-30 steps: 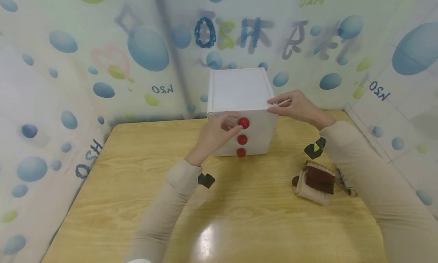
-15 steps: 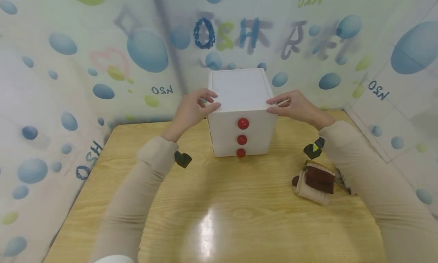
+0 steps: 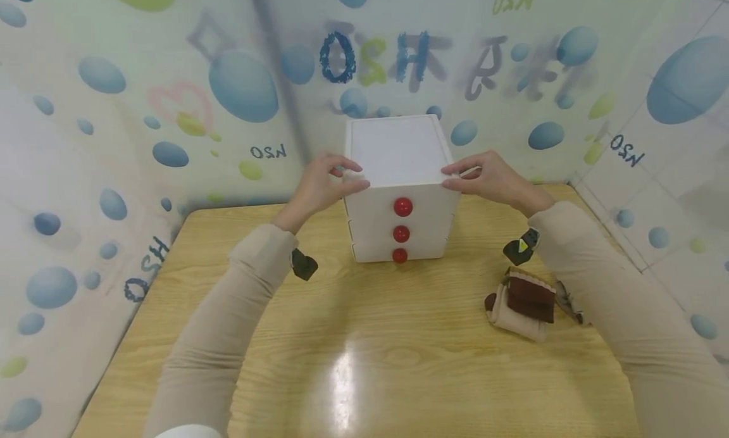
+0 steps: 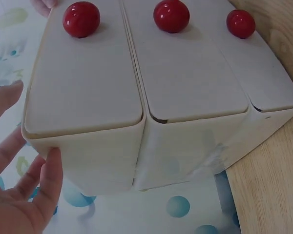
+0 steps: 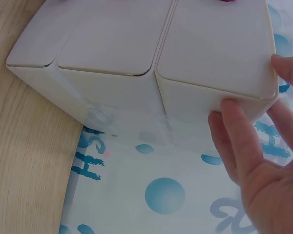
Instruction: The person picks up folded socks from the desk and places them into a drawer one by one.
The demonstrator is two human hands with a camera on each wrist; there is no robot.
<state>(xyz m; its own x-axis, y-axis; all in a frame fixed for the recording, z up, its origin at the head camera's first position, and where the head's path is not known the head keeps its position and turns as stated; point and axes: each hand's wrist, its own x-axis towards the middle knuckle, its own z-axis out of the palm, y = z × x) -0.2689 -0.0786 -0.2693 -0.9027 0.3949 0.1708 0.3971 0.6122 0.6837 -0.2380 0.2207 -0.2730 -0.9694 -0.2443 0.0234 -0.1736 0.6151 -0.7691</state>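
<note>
A white chest of drawers (image 3: pixel 376 219) with three red knobs stands on the table in the head view. My left hand (image 3: pixel 321 183) is at its upper left front corner. In the left wrist view the fingertips (image 4: pixel 52 156) touch the side panel, and the thumb stands off the edge. My right hand (image 3: pixel 492 180) is at the opposite upper corner. Seen from the right wrist, its fingers (image 5: pixel 241 134) lie fairly straight against the side, while the thumb (image 5: pixel 285 66) meets the edge by the top. All the drawers look pushed in.
On the wooden table (image 3: pixel 273 337), a folded brown and beige cloth bundle (image 3: pixel 521 305) lies at the right, near my right forearm. A patterned wall (image 3: pixel 228 147) rises close behind the chest.
My left hand has left the top red knob and moved left to the chest's upper left corner. The right hand stays at its corner.
</note>
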